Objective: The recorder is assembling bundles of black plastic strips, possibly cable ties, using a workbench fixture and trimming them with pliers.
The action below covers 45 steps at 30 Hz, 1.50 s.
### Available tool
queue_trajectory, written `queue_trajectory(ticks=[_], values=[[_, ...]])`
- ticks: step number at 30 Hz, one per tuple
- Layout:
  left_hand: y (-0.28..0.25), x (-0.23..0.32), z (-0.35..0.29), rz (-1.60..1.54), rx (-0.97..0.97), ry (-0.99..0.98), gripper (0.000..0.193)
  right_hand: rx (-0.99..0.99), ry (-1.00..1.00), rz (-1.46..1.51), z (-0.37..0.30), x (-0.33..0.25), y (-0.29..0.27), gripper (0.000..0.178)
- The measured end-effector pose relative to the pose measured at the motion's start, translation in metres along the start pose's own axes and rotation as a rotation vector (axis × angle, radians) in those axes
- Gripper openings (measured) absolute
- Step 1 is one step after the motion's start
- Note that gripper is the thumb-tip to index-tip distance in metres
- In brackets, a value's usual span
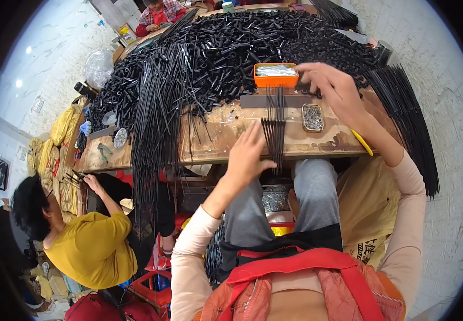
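A row of thin black rods (275,142) lies side by side across the table's front edge, their near ends jutting over my lap. My left hand (246,156) is beside them on the left, fingers stretched out and thumb apart, holding nothing I can see. Above the table's right part is my right hand (336,91), its fingers loosely bent and apart, close to the right end of an orange box (276,81). Thin whitish sticks (275,70) fill that box. A flat dark strip (250,101) lies in front of it. Small metal pieces sit in a shallow square dish (312,117).
A big heap of black tubular parts (215,53) covers the table's far side. Long black rods (159,107) hang over the edge at left, more rods (408,123) at right. A yellow-handled tool (362,142) lies near my right forearm. A co-worker in yellow (89,246) sits at left.
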<state>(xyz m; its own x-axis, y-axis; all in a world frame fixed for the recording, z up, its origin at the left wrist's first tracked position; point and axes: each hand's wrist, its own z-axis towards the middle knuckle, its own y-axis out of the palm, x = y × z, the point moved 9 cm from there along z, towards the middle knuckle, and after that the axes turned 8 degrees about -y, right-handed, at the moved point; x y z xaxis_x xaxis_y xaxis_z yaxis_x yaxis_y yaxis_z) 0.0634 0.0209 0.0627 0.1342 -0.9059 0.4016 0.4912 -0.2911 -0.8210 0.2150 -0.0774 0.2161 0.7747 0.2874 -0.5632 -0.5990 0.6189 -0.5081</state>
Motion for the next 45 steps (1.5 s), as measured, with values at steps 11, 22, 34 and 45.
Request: queue_trajectory(ticks=[11,22,34,45], values=[[0.032,0.013,0.012,0.059,-0.089,0.125,0.075,-0.262,0.006,-0.463,0.038,0.197,0.064,0.019],[0.046,0.017,0.028,0.169,-0.293,0.152,0.087,-0.380,0.216,-0.518,0.074,0.252,0.080,0.017],[0.042,0.012,0.031,0.048,-0.243,0.137,0.078,-0.276,-0.183,-0.604,-0.016,0.158,0.086,0.014],[0.043,0.013,0.029,0.057,-0.257,0.126,0.078,-0.269,-0.144,-0.599,-0.020,0.163,0.085,0.022]])
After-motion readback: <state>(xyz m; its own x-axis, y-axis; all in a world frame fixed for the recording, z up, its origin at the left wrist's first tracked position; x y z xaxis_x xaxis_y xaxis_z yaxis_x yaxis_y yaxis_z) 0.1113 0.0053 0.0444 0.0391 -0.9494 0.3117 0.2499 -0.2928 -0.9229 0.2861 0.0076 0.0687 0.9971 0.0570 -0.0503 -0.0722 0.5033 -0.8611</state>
